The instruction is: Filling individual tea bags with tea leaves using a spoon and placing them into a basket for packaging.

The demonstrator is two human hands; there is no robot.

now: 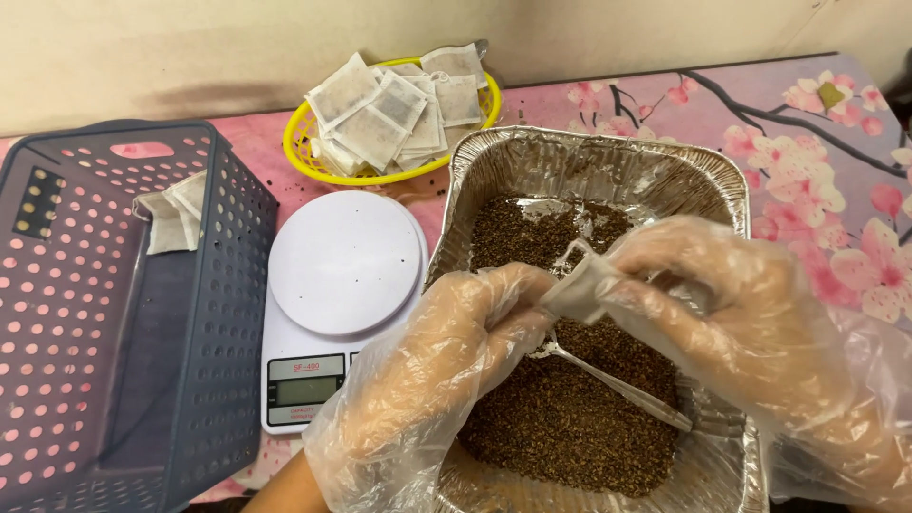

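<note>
Plastic-gloved left hand (pixel 432 366) and right hand (pixel 736 318) (two) pinch one sachet (pixel 581 288) over one foil tray (pixel 722 180)

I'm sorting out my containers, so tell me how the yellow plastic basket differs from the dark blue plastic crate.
The yellow plastic basket is shallow, rounded and heaped with white paper sachets; the dark blue plastic crate is deep, rectangular and holds only a couple of sachets. The basket sits at the back by the wall; the crate stands at the left beside the white kitchen scale. Both have perforated sides.
</note>
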